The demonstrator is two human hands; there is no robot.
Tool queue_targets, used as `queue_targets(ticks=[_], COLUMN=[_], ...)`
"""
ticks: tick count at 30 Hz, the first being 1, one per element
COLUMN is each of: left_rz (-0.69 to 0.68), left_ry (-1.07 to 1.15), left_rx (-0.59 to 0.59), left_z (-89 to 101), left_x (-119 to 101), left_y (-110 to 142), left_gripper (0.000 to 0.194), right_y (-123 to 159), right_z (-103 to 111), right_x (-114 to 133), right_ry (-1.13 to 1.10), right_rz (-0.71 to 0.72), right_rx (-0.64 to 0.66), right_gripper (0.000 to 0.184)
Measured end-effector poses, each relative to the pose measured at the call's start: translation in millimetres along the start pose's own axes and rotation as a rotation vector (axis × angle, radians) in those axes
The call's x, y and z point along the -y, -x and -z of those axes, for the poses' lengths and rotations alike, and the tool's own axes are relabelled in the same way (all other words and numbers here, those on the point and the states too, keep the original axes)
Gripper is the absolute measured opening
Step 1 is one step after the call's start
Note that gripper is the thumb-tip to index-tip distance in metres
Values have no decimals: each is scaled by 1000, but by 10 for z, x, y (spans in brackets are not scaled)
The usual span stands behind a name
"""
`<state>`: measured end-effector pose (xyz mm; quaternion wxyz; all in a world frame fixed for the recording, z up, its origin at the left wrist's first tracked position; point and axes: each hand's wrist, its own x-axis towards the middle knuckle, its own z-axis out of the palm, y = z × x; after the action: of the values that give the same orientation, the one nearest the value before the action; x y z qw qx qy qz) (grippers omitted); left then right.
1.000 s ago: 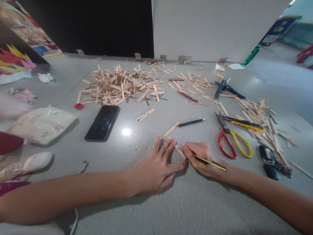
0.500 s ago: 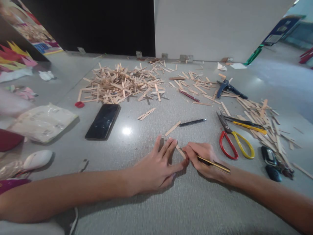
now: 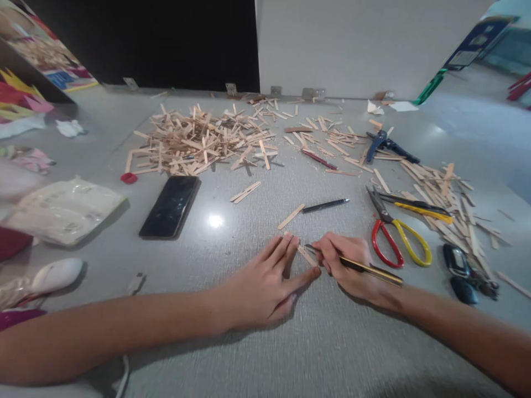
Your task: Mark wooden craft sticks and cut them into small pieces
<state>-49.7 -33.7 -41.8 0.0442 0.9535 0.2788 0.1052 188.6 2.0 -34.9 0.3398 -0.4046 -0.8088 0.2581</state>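
Note:
My left hand [image 3: 265, 282] lies on the table with its fingers spread, its fingertips pinning down a small wooden craft stick [image 3: 306, 256]. The stick slants between the fingertips, and its ends are partly covered. In my right hand [image 3: 348, 262] is a slim black and yellow craft knife [image 3: 371, 269], gripped like a pen. Its thin dark tip points at the stick's upper part; whether it touches I cannot tell. Just beyond lie another craft stick [image 3: 291, 216] and a black pen [image 3: 326, 205]. A crossed pair of sticks [image 3: 245, 192] rests farther left.
Right of my hands lie red-and-yellow-handled scissors [image 3: 390, 226], a yellow-black cutter [image 3: 423, 211], keys [image 3: 460, 271] and loose sticks [image 3: 464, 221]. Blue pliers [image 3: 377, 146] and a red pen [image 3: 318, 159] lie farther back. A stick pile [image 3: 203, 138], phone [image 3: 170, 207] and mouse [image 3: 58, 275] occupy the left.
My right hand has drawn the knife slightly up and right, and its tip now shows near the stick. My left hand keeps holding the stick, its fingers a little closer together.

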Motion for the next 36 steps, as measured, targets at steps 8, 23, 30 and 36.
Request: queue_targets(ticks=[8, 23, 30, 36], left_rz=[20, -221, 22, 105], left_ry=[-320, -123, 28, 10], left_rx=[-83, -275, -53, 23], left_z=[15, 64, 38, -20], left_x=[-102, -101, 17, 65], left_y=[44, 39, 27, 47], left_gripper=[52, 23, 44, 60], right_y=[-31, -42, -65, -76], right_z=[-23, -39, 33, 66], right_x=[-38, -48, 31, 67], right_ry=[10, -8, -22, -79], right_rz=[-32, -198, -225, -164], right_rx=[9, -40, -100, -45], right_gripper=[52, 50, 53, 58])
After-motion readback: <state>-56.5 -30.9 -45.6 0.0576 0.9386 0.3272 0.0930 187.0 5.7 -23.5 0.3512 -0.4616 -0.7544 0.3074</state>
